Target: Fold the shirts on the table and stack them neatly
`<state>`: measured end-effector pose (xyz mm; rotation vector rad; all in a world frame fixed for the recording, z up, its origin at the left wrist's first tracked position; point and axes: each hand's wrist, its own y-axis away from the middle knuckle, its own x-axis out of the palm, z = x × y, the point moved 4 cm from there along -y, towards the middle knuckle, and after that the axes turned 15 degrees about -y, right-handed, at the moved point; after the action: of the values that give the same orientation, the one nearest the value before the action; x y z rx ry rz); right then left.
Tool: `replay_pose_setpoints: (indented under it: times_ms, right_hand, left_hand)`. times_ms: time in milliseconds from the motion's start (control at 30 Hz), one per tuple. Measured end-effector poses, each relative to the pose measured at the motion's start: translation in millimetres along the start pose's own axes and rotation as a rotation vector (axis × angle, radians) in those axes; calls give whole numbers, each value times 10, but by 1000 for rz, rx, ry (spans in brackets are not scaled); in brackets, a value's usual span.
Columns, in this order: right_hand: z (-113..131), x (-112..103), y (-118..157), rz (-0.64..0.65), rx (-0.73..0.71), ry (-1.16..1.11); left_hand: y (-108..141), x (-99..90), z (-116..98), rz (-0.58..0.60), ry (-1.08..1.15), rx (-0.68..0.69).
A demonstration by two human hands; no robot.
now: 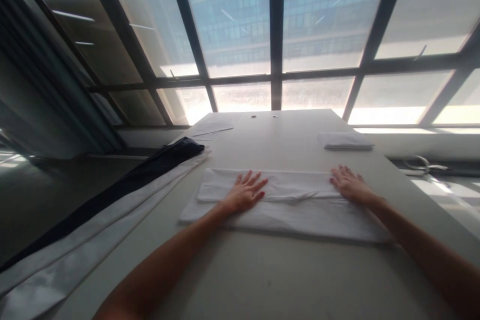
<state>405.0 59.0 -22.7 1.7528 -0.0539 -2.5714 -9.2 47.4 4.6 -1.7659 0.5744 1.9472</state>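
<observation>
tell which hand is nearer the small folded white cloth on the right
Right. The right hand is just this side of the small folded white cloth; the left hand is farther away, to its left and nearer the camera.

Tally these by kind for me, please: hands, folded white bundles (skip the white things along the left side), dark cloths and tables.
Hands: 2, left hand and right hand
Folded white bundles: 2, near bundle under both hands and far bundle towards the window
Dark cloth: 1
Table: 1
Total: 6
</observation>
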Motion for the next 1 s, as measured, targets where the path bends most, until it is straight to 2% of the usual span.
replay_pose_setpoints:
  times_ms: [67,167,233,333,433,500,633,800,900,1000]
  right_hand:
    - [196,-90,128,11,43,13]
    - [722,-122,295,11,-81,-16]
    - [1162,-36,344,69,-206,-139]
    - [1766,161,275,173,-355,-303]
    - [2068,309,104,145,-339,-398]
    - [2110,392,48,111,-325,-384]
    - [2064,487,129,30,-407,-289]
    - [1960,476,166,78,-404,-310]
    - [1711,384,129,92,-320,-305]
    - [1276,227,135,65,-234,-260]
  left_hand:
    - [8,8,-71,7,-24,-2]
    - [-4,10,-30,6,-42,-3]
    - [-27,23,14,-8,-64,-5]
    - [-63,62,52,-26,-110,-5]
    - [-92,105,74,-34,-157,-7]
    - [-106,130,91,-39,-175,-11]
    - [-124,177,126,-57,-182,-20]
    - [-125,194,151,-74,-161,-26]
    - [-125,176,154,-67,-145,-35]
    - [-132,162,148,-34,-134,-44]
